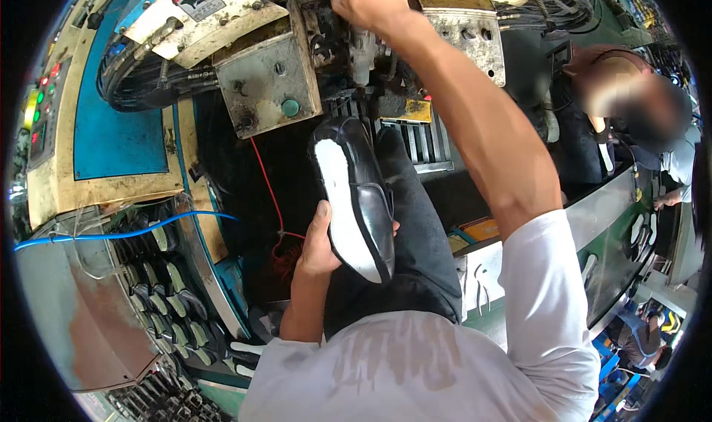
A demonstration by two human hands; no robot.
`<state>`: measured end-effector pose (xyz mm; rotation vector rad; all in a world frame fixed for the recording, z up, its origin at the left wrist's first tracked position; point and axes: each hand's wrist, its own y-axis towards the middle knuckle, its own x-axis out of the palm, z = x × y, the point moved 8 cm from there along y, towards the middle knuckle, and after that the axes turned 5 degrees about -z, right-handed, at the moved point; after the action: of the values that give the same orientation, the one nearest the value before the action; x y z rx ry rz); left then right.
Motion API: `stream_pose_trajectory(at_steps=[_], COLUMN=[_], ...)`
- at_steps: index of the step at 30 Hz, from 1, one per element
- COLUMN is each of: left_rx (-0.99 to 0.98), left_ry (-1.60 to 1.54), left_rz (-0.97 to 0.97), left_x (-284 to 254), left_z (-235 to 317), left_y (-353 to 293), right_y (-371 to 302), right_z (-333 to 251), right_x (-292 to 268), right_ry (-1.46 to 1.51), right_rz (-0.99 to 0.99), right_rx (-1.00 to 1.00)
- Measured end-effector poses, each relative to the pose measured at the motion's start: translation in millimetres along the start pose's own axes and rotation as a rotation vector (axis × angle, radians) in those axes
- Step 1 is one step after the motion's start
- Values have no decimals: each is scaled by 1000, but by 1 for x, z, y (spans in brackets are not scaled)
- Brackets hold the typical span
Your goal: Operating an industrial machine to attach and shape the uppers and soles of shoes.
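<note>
My left hand [319, 245] is wrapped around a black leather shoe [371, 193], held over my lap with its toe pointing away from me. The shoe's white underside [343, 199] is turned to the left and up. Fingertips of that hand show at the shoe's right side. At the top edge, my right hand [371, 3] reaches up to the middle of a machine [363, 58]. Most of its fingers are cut off by the picture's edge or hidden, so its grip and what it touches are unclear.
A grimy metal box [271, 88] with a green button hangs left of the shoe. A rack of shoes [167, 296] stands at the left, behind a blue hose [126, 228]. At the right runs a conveyor [604, 255]; beyond it another person [615, 96] holds a shoe.
</note>
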<state>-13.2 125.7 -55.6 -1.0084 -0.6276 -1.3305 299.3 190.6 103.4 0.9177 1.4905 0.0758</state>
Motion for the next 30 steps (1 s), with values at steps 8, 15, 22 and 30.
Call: stream_pose_trajectory(at_steps=[8, 15, 22, 30], left_rx=[12, -41, -75, 43], left_ry=[-30, -214, -175, 99], left_rz=[-19, -120, -68, 245], left_x=[8, 21, 15, -3], left_z=[17, 5, -10, -40], left_y=[19, 11, -20, -65], right_y=[7, 2, -191, -266], right_z=[1, 4, -71, -105], right_x=[10, -9, -21, -33], right_ry=[117, 208, 1397, 1537], right_rz=[-89, -112, -763, -542], right_rx=[-43, -124, 494, 673])
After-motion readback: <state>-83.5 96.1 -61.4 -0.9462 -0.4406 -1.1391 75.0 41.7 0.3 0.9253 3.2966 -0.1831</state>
